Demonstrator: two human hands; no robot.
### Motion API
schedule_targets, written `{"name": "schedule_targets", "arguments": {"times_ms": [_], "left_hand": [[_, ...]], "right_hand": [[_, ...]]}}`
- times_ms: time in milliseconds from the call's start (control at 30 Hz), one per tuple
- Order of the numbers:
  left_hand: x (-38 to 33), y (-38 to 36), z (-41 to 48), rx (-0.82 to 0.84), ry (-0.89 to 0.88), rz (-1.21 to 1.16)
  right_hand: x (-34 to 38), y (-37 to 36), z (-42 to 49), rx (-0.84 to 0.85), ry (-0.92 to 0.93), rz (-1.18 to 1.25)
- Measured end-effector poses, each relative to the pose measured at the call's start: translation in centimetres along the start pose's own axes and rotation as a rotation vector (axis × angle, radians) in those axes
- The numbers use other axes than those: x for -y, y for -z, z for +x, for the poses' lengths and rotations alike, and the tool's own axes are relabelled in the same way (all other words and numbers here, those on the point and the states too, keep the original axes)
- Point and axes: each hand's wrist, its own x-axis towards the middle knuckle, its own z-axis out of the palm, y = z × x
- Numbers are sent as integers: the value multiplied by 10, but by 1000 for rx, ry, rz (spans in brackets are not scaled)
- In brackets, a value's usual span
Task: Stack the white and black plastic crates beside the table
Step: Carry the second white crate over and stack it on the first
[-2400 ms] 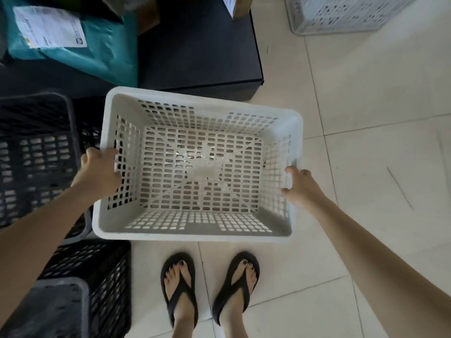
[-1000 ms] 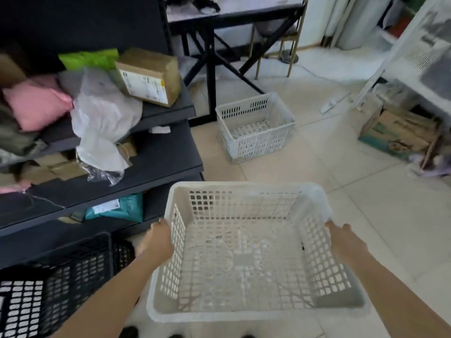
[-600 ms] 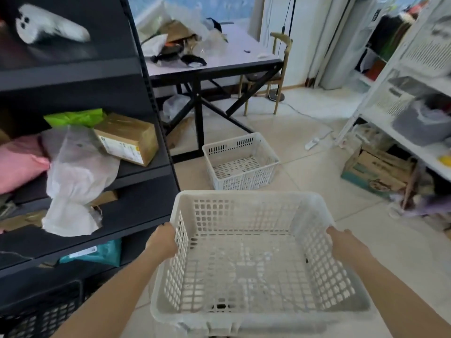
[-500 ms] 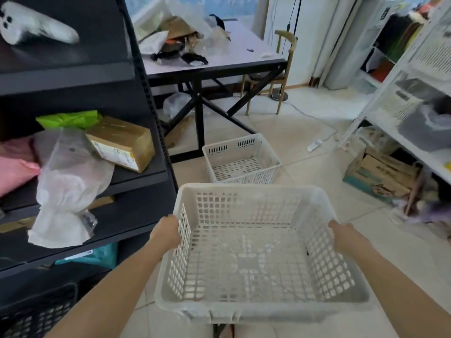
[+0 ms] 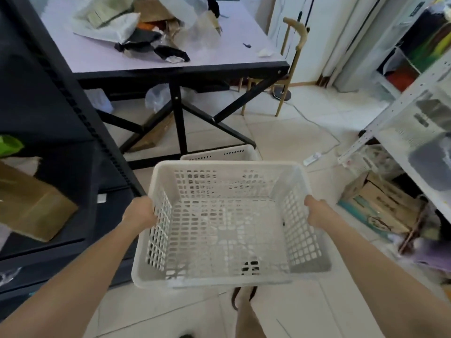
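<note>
Pale tiled floor [image 5: 280,132]; cluttered surface [image 5: 244,54] on black legs across upper frame. White crate [image 5: 227,225] was held level at centre frame, clear of the floor. Second white crate [image 5: 219,153] sat on the tiles just above it in frame, near the surface's legs. Perforated plastic, empty: judged light, fairly stiff, best taken by opposite side rims. Left hand [image 5: 140,212] and right hand [image 5: 317,211] each gripped one side rim, closed round it; fingertips hidden.
</note>
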Motion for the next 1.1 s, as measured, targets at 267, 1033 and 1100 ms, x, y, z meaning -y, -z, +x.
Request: {"name": "schedule_targets", "arguments": {"times_ms": [267, 1033, 1100], "left_hand": [[-69, 7, 109, 37, 161, -114], [-97, -25, 379, 171, 297, 5], [-101, -28, 389, 172, 305, -22]], "right_hand": [[26, 63, 175, 76, 58, -119], [137, 94, 457, 270, 42, -120], [140, 92, 467, 276, 38, -120]]}}
